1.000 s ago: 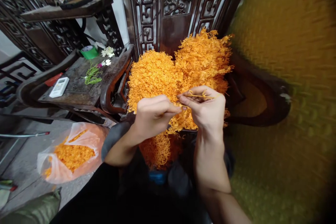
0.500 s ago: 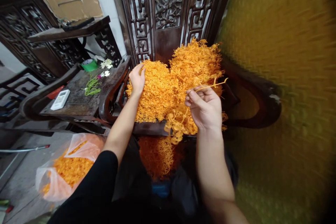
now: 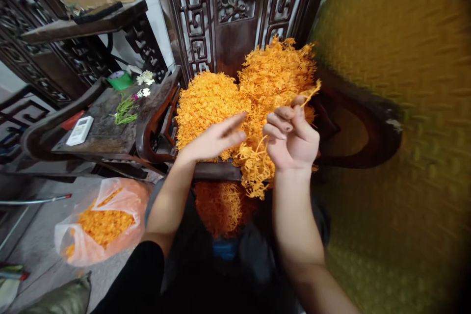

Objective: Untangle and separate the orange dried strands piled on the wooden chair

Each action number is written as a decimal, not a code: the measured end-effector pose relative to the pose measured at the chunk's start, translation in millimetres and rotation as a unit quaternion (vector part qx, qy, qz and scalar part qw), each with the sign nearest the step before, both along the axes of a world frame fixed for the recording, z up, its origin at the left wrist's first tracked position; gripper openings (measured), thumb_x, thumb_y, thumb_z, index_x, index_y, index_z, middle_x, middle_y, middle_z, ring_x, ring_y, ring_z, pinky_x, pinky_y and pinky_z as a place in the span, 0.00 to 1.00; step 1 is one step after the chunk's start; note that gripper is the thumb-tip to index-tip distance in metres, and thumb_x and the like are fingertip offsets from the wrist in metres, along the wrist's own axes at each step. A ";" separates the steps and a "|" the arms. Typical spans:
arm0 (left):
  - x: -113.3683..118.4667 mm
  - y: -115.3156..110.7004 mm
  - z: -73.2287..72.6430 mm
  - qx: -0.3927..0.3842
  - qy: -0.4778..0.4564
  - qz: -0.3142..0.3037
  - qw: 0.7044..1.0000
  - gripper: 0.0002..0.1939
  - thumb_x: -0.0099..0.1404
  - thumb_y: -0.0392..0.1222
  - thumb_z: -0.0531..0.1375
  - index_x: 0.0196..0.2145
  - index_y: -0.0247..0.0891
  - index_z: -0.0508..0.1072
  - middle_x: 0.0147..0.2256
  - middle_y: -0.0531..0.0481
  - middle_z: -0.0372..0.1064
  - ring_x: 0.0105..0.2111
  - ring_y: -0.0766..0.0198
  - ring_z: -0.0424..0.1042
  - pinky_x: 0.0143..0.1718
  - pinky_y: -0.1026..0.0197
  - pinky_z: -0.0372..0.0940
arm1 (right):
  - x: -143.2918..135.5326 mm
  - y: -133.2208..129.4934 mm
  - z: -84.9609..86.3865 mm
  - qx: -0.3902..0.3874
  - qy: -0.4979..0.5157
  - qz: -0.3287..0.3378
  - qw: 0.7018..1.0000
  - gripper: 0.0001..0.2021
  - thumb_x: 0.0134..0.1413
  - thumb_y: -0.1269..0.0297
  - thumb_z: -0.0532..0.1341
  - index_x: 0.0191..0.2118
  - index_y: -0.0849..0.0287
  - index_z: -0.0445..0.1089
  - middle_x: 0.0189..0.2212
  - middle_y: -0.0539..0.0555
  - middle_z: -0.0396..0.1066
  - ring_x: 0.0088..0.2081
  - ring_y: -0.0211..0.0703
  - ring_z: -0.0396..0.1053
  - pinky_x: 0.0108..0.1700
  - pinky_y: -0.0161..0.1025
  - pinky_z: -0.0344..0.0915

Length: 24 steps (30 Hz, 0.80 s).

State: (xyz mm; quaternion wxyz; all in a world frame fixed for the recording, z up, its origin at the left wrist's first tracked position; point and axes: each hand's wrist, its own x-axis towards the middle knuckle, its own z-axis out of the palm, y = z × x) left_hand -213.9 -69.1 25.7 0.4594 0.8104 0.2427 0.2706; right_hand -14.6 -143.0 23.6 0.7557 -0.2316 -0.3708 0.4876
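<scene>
My right hand (image 3: 292, 140) is closed with its fingers curled, pinching a thin orange branched stem (image 3: 313, 91) that sticks out beyond the fingertips. A strand also shows at the lower left of that hand, by a loose orange cluster (image 3: 255, 174) hanging over the chair seat's front edge. My left hand (image 3: 217, 138) is stretched out with fingers apart and nothing visible in it, in front of the left heap of small orange flower-like pieces (image 3: 208, 100). Behind my right hand rises a taller heap of the same pieces (image 3: 279, 66).
Both heaps rest on a dark carved wooden chair (image 3: 235, 39). A side table to the left bears green tape (image 3: 120, 80), a white remote (image 3: 80, 130) and green stems (image 3: 125, 110). A plastic bag of orange bits (image 3: 106, 225) stands on the floor. A yellowish woven surface (image 3: 401, 83) fills the right.
My left hand has come off the left heap's far side and moved right and nearer, towards my right hand. My right hand has turned, its fingers now curled upward around the stem.
</scene>
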 end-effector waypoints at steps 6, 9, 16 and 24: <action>-1.1 -62.4 5.1 -0.105 -0.024 -0.006 0.994 0.34 0.59 0.51 0.72 0.60 0.40 0.73 0.53 0.38 0.77 0.43 0.55 0.80 0.40 0.58 0.75 | -19.7 3.8 -3.9 0.000 -0.056 -0.116 0.992 0.16 0.62 0.48 0.65 0.54 0.39 0.74 0.36 0.50 0.71 0.33 0.36 0.67 0.35 0.35 0.69; -3.8 -60.8 4.8 -0.134 -0.046 0.097 0.985 0.24 0.59 0.45 0.72 0.52 0.38 0.76 0.37 0.46 0.79 0.30 0.62 0.79 0.30 0.63 0.73 | -24.3 1.0 -1.3 0.005 -0.124 -0.117 0.985 0.23 0.66 0.43 0.59 0.63 0.37 0.67 0.47 0.53 0.74 0.43 0.42 0.73 0.42 0.40 0.71; -11.4 -50.3 5.2 -0.193 -0.146 0.125 0.962 0.19 0.59 0.43 0.71 0.47 0.36 0.78 0.39 0.45 0.78 0.29 0.63 0.79 0.27 0.63 0.72 | -27.2 -3.3 -8.9 -0.083 -0.255 0.105 0.958 0.35 0.49 0.43 0.73 0.61 0.46 0.70 0.46 0.55 0.76 0.38 0.43 0.73 0.37 0.41 0.70; -16.0 -45.8 0.2 -0.040 -0.110 0.217 0.969 0.17 0.59 0.48 0.72 0.43 0.38 0.83 0.31 0.49 0.76 0.28 0.67 0.72 0.30 0.64 0.68 | -37.2 -7.4 -3.7 -0.111 -0.309 0.024 0.944 0.15 0.55 0.50 0.71 0.35 0.57 0.77 0.26 0.48 0.67 0.26 0.33 0.60 0.28 0.36 0.56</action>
